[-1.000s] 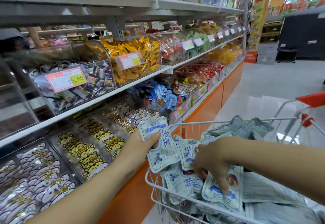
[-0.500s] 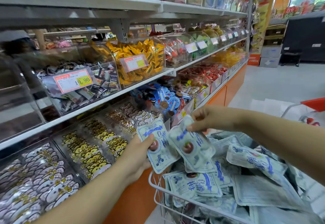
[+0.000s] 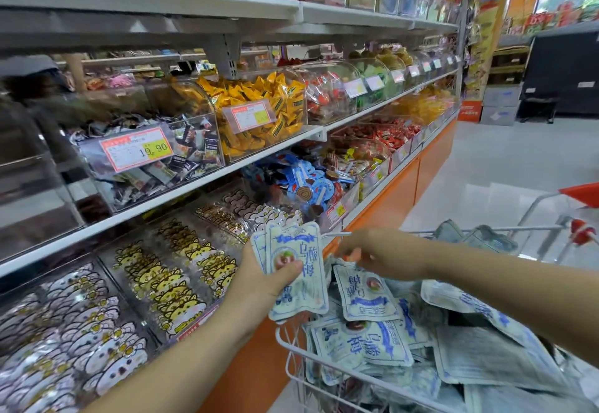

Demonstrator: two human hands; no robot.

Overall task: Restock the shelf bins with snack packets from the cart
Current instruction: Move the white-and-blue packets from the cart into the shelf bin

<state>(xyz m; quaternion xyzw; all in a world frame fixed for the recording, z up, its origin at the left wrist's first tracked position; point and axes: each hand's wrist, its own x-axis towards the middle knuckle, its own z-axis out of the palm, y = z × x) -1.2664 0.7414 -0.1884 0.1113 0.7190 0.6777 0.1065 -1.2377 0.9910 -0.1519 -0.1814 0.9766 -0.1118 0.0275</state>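
**Booth:** Where were the packets at that moment?

**Me:** My left hand gripped a small stack, thumb clamped across the front. I held it upright just over the near corner of the cart. The rest lay in the cart as a pile, blue-and-white and overlapping every which way.

**Booth:** And the right?

**Me:** My right hand hung over the pile, just beside the stack's top edge, fingers curled down. I couldn't tell whether it pinched anything, because the fingertips were blurred.

**Booth:** What was around you?

**Me:** A packed shelf on my left! The low bins of cartoon-face packs sat right behind the stack, with blue discs farther along. One level up there were yellow wrappers in a domed bin. Dark packs sat beside them behind a price tag.

**Booth:** Anything in the way?

**Me:** The white shelf edge ran above the low bins. My own stack hid part of the nearest one. The cart stood just beside the orange base, and its red handle was off at the far right.
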